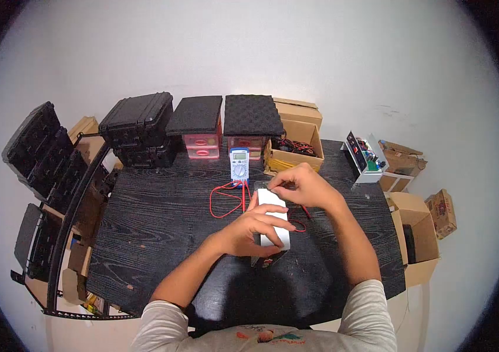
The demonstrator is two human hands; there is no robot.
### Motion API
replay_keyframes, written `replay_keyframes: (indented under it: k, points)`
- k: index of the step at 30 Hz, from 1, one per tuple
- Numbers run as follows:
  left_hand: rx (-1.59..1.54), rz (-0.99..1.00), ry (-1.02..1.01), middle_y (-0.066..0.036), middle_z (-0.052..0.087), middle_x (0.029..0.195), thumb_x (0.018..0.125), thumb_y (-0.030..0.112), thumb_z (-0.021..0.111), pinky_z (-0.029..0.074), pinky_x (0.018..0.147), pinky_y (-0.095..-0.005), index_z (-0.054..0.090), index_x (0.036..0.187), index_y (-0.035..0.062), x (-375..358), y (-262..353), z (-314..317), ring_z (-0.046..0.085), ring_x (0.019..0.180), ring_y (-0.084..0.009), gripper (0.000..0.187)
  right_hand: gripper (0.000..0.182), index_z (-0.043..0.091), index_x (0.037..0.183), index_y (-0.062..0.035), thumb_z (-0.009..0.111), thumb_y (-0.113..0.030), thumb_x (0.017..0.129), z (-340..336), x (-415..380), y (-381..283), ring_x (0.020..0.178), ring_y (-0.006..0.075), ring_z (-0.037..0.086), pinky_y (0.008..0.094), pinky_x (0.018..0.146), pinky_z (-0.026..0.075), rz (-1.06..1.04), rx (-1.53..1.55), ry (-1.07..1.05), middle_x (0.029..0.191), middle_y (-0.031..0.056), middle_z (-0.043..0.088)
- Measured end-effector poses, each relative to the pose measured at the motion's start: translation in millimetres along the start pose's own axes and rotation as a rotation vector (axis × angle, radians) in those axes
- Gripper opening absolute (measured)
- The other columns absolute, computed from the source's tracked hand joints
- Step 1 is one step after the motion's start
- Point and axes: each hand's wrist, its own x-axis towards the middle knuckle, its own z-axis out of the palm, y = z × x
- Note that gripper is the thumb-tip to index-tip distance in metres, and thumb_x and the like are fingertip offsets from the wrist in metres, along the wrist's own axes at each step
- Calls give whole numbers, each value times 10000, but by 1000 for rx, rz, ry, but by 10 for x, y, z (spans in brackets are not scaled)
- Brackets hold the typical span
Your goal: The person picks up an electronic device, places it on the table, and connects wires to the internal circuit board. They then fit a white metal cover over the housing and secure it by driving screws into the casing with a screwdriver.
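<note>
A white rectangular box (273, 220) lies on the dark wood-grain table, with a clear plastic edge showing around it. My left hand (252, 230) grips the box across its middle and lower part, fingers over the top. At the upper end of the box is my right hand (299, 185), its thumb and index finger pinched together; what they hold, if anything, is too small to make out. Just beyond stands a blue and white multimeter (239, 165), its red leads (217, 212) looping down to the table and partly passing behind my hands.
Black cases (138, 120) and small drawer units (202, 146) topped with dark foam line the back. An open cardboard box (296, 138) holds cables. A white-framed circuit unit (367, 158) sits at the back right. More cardboard boxes (416, 226) stand beyond the right edge.
</note>
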Motion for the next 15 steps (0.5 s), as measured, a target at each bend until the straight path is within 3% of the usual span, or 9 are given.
replay_keyframes:
  k: [10, 12, 15]
  points:
    - [-14, -49, -21, 46, 712, 1362, 765, 129, 869, -37, 1230, -688, 747, 906, 211, -1, 10, -9, 469, 1455, -297, 204, 123, 754, 989, 2, 762, -67, 887, 10, 28, -12, 858, 259, 756, 351, 762, 592, -116, -44, 8, 950, 129, 779]
    - [-24, -69, -22, 46, 711, 1362, 765, 129, 869, -38, 1230, -689, 745, 906, 210, -8, 9, 0, 469, 1455, -296, 205, 137, 756, 984, -2, 784, -78, 873, 9, 36, -33, 840, 246, 750, 351, 747, 583, -56, -39, 1, 931, 130, 775]
    - [14, -62, -23, 33, 710, 1375, 725, 95, 875, 143, 1232, -608, 754, 882, 188, 11, 38, -21, 469, 1455, -321, 218, 152, 755, 967, -6, 809, -100, 860, 28, 63, -21, 798, 223, 728, 340, 724, 568, 26, -58, -11, 886, 122, 762]
